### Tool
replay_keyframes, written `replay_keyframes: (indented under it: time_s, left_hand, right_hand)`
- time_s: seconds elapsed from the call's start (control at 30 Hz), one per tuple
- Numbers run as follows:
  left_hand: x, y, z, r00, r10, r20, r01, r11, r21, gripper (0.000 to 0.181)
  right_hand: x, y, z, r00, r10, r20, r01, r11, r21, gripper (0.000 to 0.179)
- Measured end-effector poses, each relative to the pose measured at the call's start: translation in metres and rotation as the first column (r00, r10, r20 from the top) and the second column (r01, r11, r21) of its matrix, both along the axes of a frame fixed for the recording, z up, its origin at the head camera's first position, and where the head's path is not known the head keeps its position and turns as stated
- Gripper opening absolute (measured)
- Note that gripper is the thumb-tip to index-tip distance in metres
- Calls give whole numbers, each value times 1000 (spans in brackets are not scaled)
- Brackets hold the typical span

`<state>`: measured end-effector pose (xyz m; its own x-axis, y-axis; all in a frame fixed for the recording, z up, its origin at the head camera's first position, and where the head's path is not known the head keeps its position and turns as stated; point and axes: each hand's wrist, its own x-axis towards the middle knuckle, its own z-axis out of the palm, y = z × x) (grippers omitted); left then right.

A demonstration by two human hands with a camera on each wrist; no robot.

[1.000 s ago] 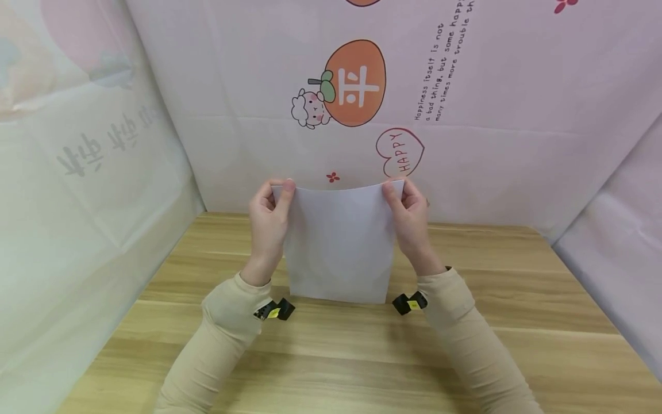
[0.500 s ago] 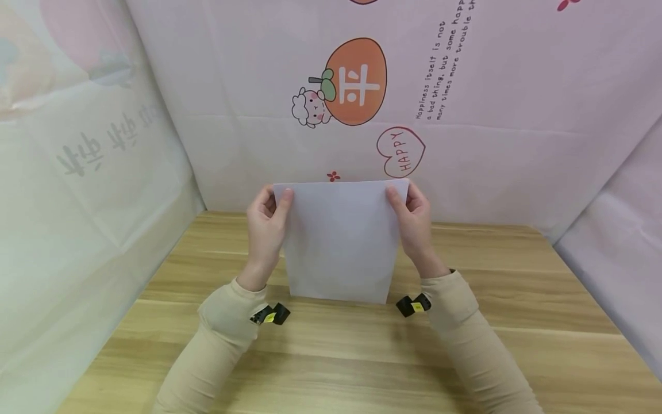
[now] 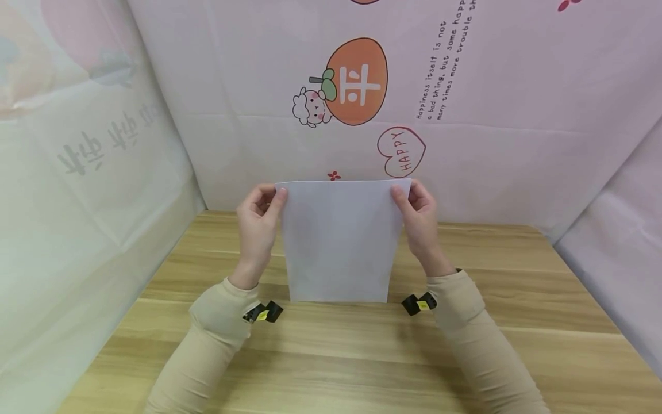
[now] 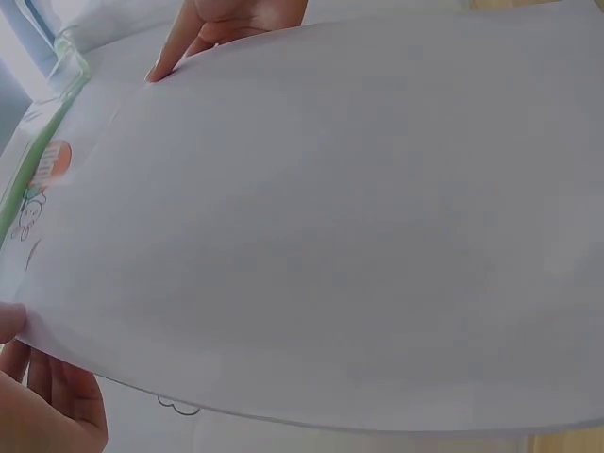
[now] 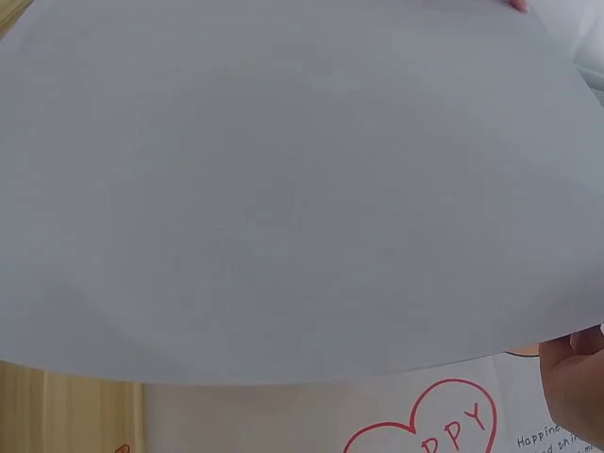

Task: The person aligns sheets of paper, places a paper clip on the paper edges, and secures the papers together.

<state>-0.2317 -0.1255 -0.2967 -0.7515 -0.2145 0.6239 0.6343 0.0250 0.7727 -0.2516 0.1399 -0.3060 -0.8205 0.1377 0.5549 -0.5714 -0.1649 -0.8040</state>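
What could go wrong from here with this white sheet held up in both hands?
The white sheet could crease or tear near the top corners if the left hand and right hand pull apart, since each pinches it there. If one pinch slipped, that corner could droop. The bottom edge might also swing, as neither hand holds it.

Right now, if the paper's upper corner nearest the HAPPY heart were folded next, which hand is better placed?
Likely the right hand: it pinches the white paper by that corner, while the left hand pinches by the opposite one.
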Motion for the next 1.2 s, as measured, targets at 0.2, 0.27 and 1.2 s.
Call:
replay_keyframes:
  time_s: [0.2,0.27,1.2]
  left_hand:
    - [1,-3,1,999,36,-6,-36,999,-3,24]
    - [1,-4,1,999,40,-9,-40,999,13,25]
    - [-3,-3,0,995,-101,-25,104,960,258,17]
  right_hand:
    - [2,1,2,1000,-15,-14,15,1000,20,7]
    - [2,1,2,1000,-15,-18,16,1000,25,7]
    - [3,15,-7,998,26,-60,-27,1000,-10,11]
